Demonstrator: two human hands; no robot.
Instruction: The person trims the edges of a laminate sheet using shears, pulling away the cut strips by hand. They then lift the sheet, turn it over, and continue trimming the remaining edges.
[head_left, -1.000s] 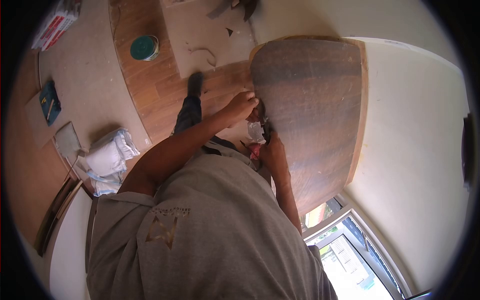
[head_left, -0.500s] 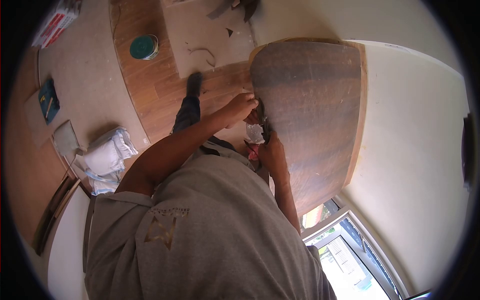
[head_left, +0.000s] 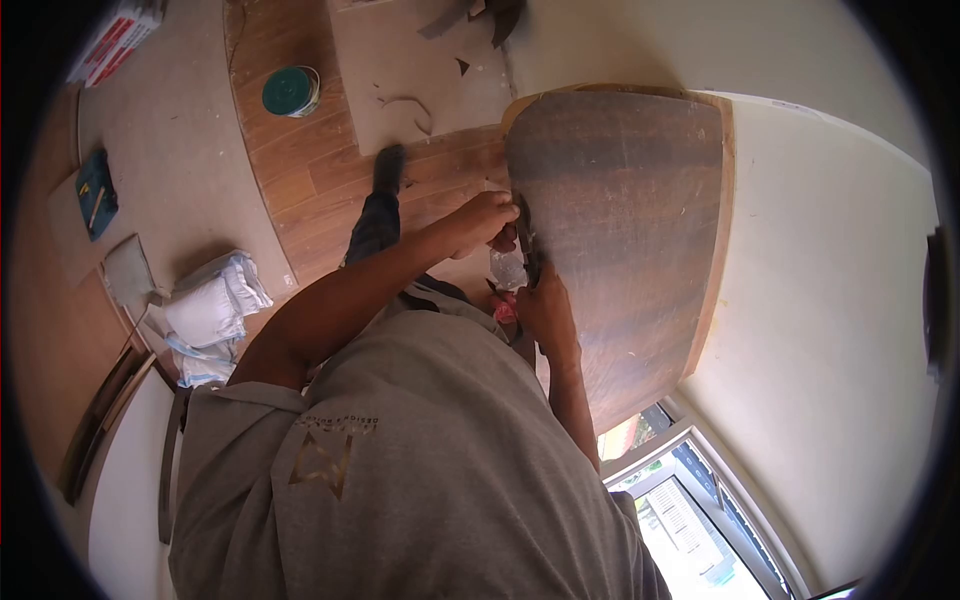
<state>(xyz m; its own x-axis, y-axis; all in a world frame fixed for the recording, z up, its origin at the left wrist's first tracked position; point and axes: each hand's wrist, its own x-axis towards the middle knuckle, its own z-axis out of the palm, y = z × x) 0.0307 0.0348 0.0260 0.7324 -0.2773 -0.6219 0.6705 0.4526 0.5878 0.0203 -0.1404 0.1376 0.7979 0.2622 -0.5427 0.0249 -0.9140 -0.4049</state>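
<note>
My left hand (head_left: 488, 220) is closed in a pinch at the left edge of a large dark wood-grain board (head_left: 620, 240). Its fingertips are on a narrow dark strip (head_left: 528, 225) that runs along that edge. Lower down the same edge, my right hand (head_left: 546, 303) is wrapped round something dark whose kind I cannot tell. Between and below the hands show a clear plastic piece (head_left: 508, 268) and a crumpled pink-red thing (head_left: 505, 307), partly hidden by the right hand and my shirt.
A pale wall (head_left: 810, 240) stands right of the board, with a window (head_left: 690, 510) at lower right. A green-lidded bucket (head_left: 290, 92) stands on the wood floor. Dark offcuts (head_left: 463, 66) lie beyond my foot (head_left: 389, 168). White sacks (head_left: 212, 305) lie at left.
Both hands stay at the board's edge, with the left fingers shifted very slightly. The whole view has tilted a little.
</note>
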